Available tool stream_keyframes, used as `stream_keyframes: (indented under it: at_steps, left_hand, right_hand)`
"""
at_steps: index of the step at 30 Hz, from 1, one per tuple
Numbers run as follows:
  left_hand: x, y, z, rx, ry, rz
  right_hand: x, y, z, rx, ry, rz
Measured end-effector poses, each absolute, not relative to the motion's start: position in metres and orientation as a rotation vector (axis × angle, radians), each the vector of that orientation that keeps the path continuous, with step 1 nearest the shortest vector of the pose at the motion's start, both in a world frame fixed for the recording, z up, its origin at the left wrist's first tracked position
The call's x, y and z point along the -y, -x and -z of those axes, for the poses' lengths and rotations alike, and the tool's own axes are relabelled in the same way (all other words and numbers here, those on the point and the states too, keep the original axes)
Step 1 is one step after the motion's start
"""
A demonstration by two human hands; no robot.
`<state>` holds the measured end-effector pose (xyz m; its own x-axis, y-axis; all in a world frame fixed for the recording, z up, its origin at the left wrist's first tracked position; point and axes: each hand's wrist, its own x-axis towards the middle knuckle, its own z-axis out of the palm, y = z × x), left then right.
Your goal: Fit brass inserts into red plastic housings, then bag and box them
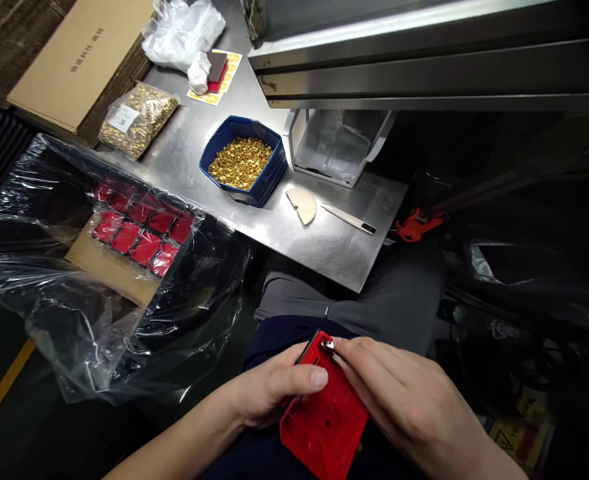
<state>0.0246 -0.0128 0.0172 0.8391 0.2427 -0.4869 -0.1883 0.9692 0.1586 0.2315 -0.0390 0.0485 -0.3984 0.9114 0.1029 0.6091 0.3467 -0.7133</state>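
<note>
Over my lap I hold a red plastic housing [324,427] with a dark edge along its left side, tilted towards me. My left hand [284,387] grips its left edge, thumb lying across the inner face. My right hand [404,387] is closed at the upper right of the housing. At its fingertips a small shiny metal piece [328,346] sits at the housing's top corner; its full shape is hidden by the fingers. Beyond my knees, on the metal table, lie a cream half-disc [303,205] and a slim pale tool [349,218].
A blue bin [278,177] holds small brass-coloured pieces, beside a white tray [319,175]. Farther back are a bag of similar pieces [137,123] and cardboard [79,67]. Red parts [144,245] lie in a plastic-lined container at left. A metal frame [424,73] overhangs the table.
</note>
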Motion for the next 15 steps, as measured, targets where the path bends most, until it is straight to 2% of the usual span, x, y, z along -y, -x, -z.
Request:
stream_keyframes:
  at_steps: [5, 9, 15]
  left_hand:
    - [0.016, -0.022, -0.014, -0.485, -0.080, -0.219]
    - [0.016, -0.019, -0.011, -0.482, -0.116, -0.204]
    - [0.015, -0.022, -0.009, -0.499, -0.246, -0.315]
  right_hand:
    - [0.038, -0.254, -0.054, 1.621, 1.638, -1.155]
    - [0.047, -0.265, -0.047, 1.254, 1.847, -1.152]
    - [0.062, -0.241, -0.052, 1.251, 1.914, -0.915]
